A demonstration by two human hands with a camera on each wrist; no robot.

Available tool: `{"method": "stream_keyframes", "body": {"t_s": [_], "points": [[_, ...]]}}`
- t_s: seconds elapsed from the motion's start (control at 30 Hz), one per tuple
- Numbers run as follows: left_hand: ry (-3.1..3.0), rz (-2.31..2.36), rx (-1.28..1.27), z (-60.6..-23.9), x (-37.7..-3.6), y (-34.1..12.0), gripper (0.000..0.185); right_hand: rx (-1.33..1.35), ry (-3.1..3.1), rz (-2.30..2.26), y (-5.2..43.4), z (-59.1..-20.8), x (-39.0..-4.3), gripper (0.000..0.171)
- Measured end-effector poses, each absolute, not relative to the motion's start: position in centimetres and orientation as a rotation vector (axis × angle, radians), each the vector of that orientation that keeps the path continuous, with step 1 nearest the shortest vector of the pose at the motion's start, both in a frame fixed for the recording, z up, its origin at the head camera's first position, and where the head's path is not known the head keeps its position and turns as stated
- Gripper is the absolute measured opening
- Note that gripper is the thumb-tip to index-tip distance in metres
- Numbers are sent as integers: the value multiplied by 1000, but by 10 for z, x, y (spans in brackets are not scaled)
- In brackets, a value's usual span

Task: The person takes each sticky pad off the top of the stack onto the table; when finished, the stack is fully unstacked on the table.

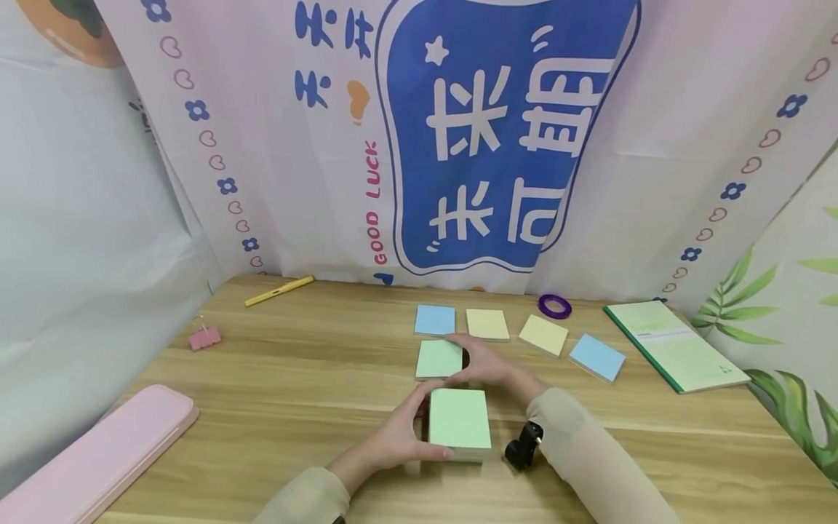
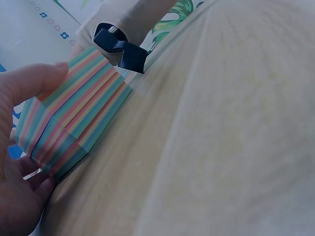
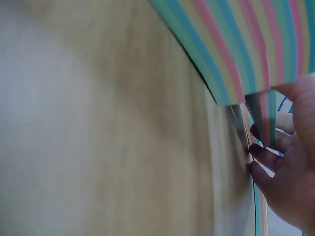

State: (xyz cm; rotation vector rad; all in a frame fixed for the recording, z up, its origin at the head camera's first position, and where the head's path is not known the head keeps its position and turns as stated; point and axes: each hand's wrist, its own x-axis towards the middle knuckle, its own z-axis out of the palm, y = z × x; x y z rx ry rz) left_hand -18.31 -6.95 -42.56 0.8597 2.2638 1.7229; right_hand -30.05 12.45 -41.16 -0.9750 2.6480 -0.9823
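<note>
The left hand (image 1: 393,437) clasps the near-left side of the thick green-topped sticky-note block (image 1: 460,422) lying on the table (image 1: 294,378), thumb along its striped edge, while the right hand (image 1: 487,364) curls over the block's far end and touches the thinner green pad (image 1: 439,358) just behind it. The step in hand looks like splitting or squaring the block — next, a steady grip on both ends. Beyond lie blue and yellow pads (image 1: 487,324), a purple tape ring (image 1: 554,306) and a green notebook (image 1: 674,346).

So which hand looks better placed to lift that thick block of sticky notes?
Probably the left hand: its fingers already curl round the thick sticky-note block. The right hand reaches further out to the green pad.
</note>
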Motion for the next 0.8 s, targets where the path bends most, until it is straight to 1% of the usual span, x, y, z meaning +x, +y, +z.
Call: {"method": "stream_keyframes", "body": {"t_s": [0.13, 0.23, 0.33, 0.43, 0.53, 0.67, 0.73, 0.8], "points": [[2260, 1731, 875, -425, -184, -69, 83, -1129, 2727, -848, 122, -415, -303, 79], [2247, 1734, 869, -425, -184, -69, 83, -1177, 2738, -816, 121, -417, -304, 78], [2252, 1720, 855, -425, -183, -69, 83, -1102, 2714, -873, 122, -417, -302, 78], [2270, 1702, 841, -426, -183, -68, 83, -955, 2647, -1054, 127, -411, -294, 76], [2275, 1692, 821, -426, -182, -68, 83, -879, 2572, -1241, 134, -399, -283, 69], [2302, 1676, 786, -426, -181, -67, 88, -888, 2471, -1380, 141, -375, -259, 58], [2338, 1663, 787, -425, -181, -68, 93, -890, 2435, -1392, 142, -364, -245, 57], [2377, 1642, 796, -426, -181, -68, 95, -930, 2430, -1354, 144, -362, -235, 57]]}}
